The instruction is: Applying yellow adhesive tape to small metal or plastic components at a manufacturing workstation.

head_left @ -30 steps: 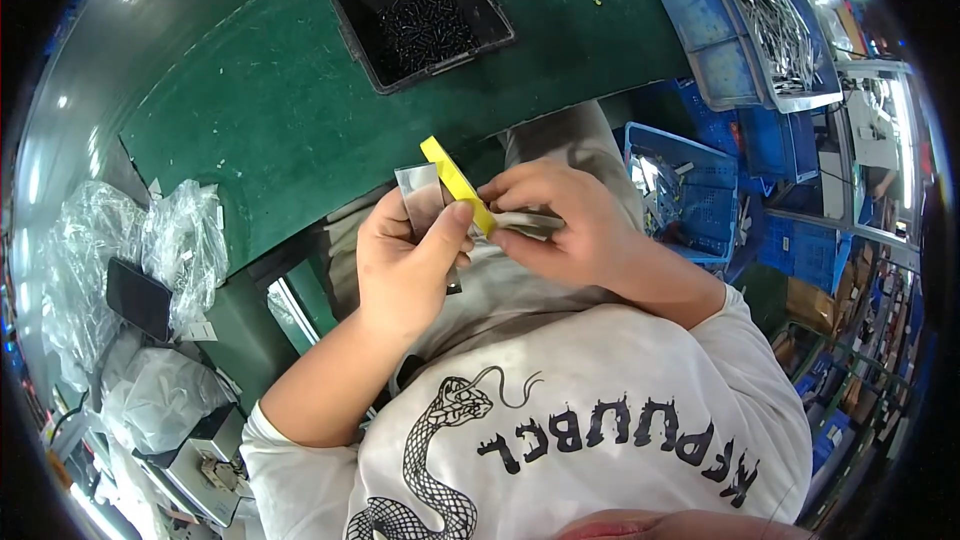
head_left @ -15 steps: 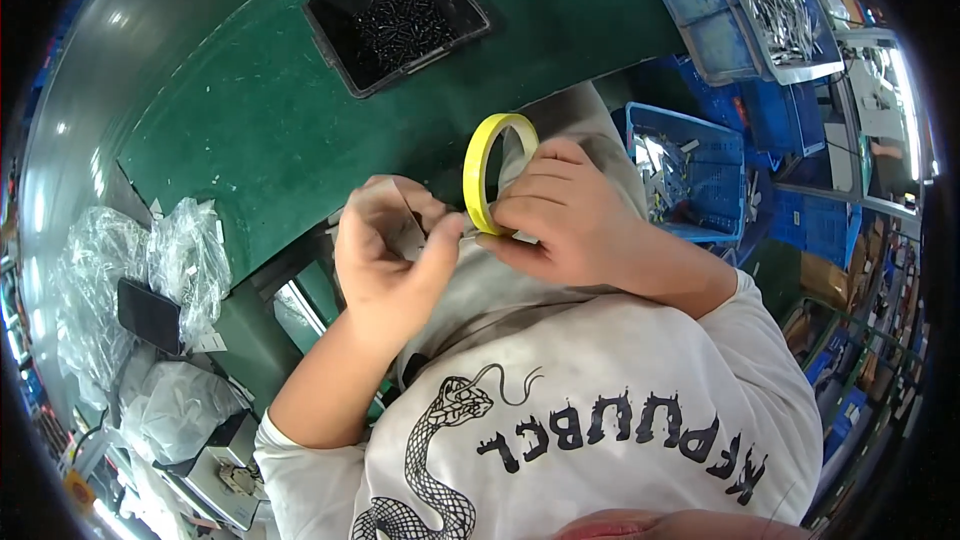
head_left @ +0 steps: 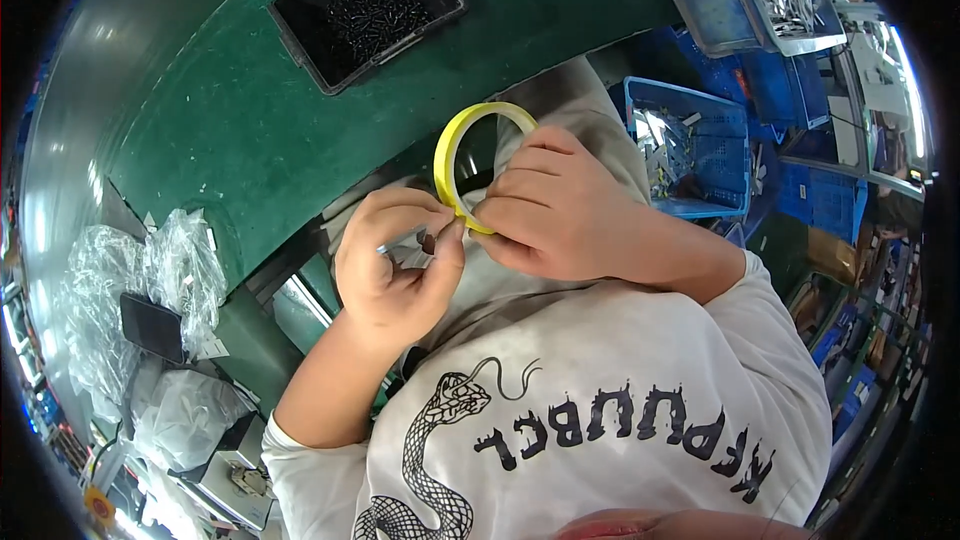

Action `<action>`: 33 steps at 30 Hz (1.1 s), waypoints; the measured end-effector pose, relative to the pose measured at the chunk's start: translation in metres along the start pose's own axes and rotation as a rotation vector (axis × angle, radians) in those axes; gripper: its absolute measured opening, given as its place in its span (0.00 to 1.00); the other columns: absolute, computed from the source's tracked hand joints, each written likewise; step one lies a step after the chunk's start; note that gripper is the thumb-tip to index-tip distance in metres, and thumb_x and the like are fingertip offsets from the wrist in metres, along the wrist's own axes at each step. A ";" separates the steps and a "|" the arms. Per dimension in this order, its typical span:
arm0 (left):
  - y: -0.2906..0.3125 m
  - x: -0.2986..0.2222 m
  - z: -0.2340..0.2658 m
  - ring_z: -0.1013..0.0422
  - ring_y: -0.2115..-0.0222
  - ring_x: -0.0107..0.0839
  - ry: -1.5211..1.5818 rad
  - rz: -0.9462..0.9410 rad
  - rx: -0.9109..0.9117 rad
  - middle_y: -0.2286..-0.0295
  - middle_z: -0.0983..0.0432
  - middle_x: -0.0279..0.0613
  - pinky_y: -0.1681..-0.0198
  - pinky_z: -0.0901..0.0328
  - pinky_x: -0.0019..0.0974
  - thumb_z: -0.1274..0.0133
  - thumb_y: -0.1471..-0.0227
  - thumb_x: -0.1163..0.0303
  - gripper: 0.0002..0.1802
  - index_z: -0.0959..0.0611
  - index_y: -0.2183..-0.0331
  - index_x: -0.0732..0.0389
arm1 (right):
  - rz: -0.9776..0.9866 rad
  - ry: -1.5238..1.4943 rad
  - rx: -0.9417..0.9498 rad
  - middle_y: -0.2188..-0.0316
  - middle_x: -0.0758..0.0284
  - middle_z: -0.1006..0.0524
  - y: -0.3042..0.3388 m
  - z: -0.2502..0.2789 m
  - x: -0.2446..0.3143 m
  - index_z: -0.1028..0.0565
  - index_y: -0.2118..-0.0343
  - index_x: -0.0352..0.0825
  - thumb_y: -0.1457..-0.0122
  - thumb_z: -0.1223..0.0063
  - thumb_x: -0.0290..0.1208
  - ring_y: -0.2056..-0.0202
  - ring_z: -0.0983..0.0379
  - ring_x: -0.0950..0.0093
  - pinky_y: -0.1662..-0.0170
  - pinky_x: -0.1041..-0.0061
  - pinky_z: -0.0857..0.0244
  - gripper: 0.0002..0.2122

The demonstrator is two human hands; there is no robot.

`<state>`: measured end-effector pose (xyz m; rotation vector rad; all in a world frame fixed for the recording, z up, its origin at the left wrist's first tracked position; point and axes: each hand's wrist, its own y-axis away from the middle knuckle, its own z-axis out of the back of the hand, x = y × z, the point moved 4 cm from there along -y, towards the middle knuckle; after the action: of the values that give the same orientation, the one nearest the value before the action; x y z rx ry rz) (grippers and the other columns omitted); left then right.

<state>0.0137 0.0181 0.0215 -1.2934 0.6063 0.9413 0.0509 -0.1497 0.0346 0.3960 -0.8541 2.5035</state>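
Observation:
A roll of yellow tape [head_left: 445,162] stands on edge over my lap, and my right hand [head_left: 565,205] grips its right and lower side between thumb and fingers. My left hand [head_left: 382,280] is curled beside it, thumb and index fingertips pinched together at the roll's lower left edge. A thin greyish flat piece [head_left: 402,239] shows inside the curl of the left fingers, nearly edge-on; its kind is unclear. Whether the left fingertips also pinch the loose tape end is hidden.
On the green table [head_left: 240,130] sits a black bin [head_left: 455,2] of small black parts. Blue crates [head_left: 715,95] stand at the right, one with metal rods. Clear plastic bags [head_left: 190,260] and a dark flat block [head_left: 152,327] lie at the left.
The tape roll has shifted left and turned to show its ring more openly. My left thumb and index finger have closed together at its edge, and the flat piece has tilted nearly edge-on.

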 end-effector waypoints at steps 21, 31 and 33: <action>-0.001 -0.009 0.000 0.25 0.74 0.36 -0.035 -0.059 0.082 0.71 0.22 0.47 0.72 0.31 0.31 0.38 0.61 0.87 0.17 0.24 0.66 0.65 | -0.055 -0.134 -0.026 0.72 0.67 0.24 -0.004 0.007 -0.001 0.25 0.72 0.35 0.60 0.34 0.25 0.70 0.27 0.67 0.66 0.68 0.32 0.12; -0.008 -0.006 0.005 0.26 0.76 0.33 -0.213 -0.006 0.060 0.73 0.23 0.43 0.73 0.33 0.31 0.36 0.64 0.84 0.14 0.18 0.69 0.65 | -0.061 0.015 0.093 0.72 0.70 0.24 -0.002 0.008 0.002 0.23 0.70 0.36 0.57 0.35 0.28 0.68 0.28 0.70 0.63 0.70 0.34 0.10; -0.008 -0.005 0.006 0.26 0.76 0.33 -0.238 0.087 0.076 0.73 0.23 0.42 0.73 0.32 0.31 0.36 0.63 0.83 0.14 0.17 0.69 0.64 | -0.058 0.022 0.108 0.72 0.70 0.25 -0.002 0.007 0.003 0.23 0.69 0.36 0.57 0.35 0.28 0.68 0.28 0.71 0.63 0.70 0.34 0.11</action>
<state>0.0170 0.0224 0.0307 -1.0751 0.5105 1.1154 0.0504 -0.1524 0.0421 0.4222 -0.6911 2.5029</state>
